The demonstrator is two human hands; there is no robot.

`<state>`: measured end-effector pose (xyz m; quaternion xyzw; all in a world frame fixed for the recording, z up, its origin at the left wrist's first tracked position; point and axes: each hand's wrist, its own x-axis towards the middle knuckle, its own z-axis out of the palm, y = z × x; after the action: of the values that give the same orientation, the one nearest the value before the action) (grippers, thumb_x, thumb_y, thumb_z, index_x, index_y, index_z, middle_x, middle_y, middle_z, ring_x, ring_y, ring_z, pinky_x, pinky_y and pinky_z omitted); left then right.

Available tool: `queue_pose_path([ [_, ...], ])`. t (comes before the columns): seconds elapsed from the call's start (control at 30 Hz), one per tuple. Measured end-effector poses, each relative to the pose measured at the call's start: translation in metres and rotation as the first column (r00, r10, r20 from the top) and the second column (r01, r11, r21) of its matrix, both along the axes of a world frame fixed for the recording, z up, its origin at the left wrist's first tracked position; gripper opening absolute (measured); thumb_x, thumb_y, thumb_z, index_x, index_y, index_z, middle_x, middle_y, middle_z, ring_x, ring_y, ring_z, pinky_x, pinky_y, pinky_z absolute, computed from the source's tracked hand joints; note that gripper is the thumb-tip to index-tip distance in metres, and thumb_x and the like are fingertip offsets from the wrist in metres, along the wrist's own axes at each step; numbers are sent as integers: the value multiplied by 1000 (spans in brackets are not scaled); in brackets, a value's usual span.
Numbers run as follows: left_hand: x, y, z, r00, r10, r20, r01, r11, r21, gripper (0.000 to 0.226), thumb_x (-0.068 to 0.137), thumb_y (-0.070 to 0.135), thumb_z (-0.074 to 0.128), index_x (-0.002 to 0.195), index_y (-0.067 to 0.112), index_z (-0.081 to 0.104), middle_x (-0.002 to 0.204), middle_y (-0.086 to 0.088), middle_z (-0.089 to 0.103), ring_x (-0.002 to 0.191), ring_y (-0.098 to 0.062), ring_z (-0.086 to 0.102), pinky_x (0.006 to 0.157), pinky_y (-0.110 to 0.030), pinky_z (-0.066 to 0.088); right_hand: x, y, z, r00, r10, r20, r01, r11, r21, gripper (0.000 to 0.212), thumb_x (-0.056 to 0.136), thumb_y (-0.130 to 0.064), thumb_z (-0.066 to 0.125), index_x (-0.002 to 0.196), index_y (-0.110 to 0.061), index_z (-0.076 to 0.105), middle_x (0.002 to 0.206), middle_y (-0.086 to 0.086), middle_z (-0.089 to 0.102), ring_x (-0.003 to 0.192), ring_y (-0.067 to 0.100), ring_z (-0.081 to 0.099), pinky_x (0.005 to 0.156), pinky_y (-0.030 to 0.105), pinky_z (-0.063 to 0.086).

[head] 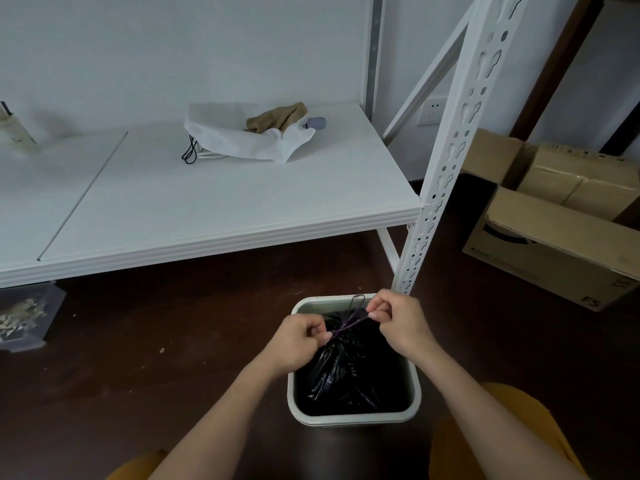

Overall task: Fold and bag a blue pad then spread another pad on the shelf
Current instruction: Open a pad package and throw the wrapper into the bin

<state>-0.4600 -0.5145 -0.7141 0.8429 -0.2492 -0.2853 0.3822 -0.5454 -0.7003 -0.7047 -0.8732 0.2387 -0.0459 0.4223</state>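
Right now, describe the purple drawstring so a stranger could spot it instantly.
Find the pale square bin on the dark floor, below the white shelf. A black plastic bag fills it. The purple drawstring is the thin cord stretched between the left hand and right hand above the bag's gathered mouth, the only purple thing there.

bag (pixel 341 372) in bin (pixel 353 420), before shelf (pixel 221 199)
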Motion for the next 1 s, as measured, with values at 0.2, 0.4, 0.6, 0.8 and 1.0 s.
queue_pose_path([
  [0.2, 4, 3, -2, 996, -27, -79, 34, 996, 81, 43, 90, 15, 61, 50, 24, 48, 55, 3, 45, 57, -13, 44, 57, -25, 39, 5, 0, -5, 998, -38, -41, 32, 992, -120, 33, 73, 12, 52, 68, -20, 48, 64, -4, 53, 64, 7, 53, 55, 20, 37],
  [0.4, 13, 2, -3, 988, -82, -128, 104, 979, 177, 38, 89, 16, 61, 55, 19, 45, 60, 3, 44, 59, -10, 42, 62, -24, 39, 14, 7, -10, 994, -34, -100, 10, 975, -223, 29, 75, 9, 53, 72, -20, 48, 72, -7, 53, 73, 16, 56, 63, 34, 51],
  [0.6, 26, 2, 4, 985, 130, -113, -142, 984, -109, 12, 85, 21, 70, 89, 14, 62, 62, 1, 50, 53, -10, 46, 56, -21, 41, 23, -11, -4, 993, -108, -46, 88, 945, -315, 44, 74, 8, 56, 103, -23, 65, 105, 0, 62, 108, 22, 52, 95, 36, 41],
  [0.8, 32, 9, 60, 983, 181, -27, -180, 983, 18, 9, 90, 12, 60, 82, 16, 60, 60, 3, 54, 48, -6, 48, 55, -25, 42, 25, 2, 64, 990, -35, -140, -2, 968, -252, 38, 77, 8, 56, 101, -19, 66, 113, -1, 62, 117, 20, 45, 99, 36, 34],
  [1.0, 37, 19, 176, 982, 181, -51, -177, 982, 67, 17, 91, 14, 57, 76, 21, 59, 64, 0, 61, 48, -3, 49, 58, -23, 43, 27, 16, 170, 986, 40, -165, -76, 972, -221, 32, 84, 4, 51, 96, -21, 67, 105, 0, 62, 108, 20, 53, 95, 38, 43],
])
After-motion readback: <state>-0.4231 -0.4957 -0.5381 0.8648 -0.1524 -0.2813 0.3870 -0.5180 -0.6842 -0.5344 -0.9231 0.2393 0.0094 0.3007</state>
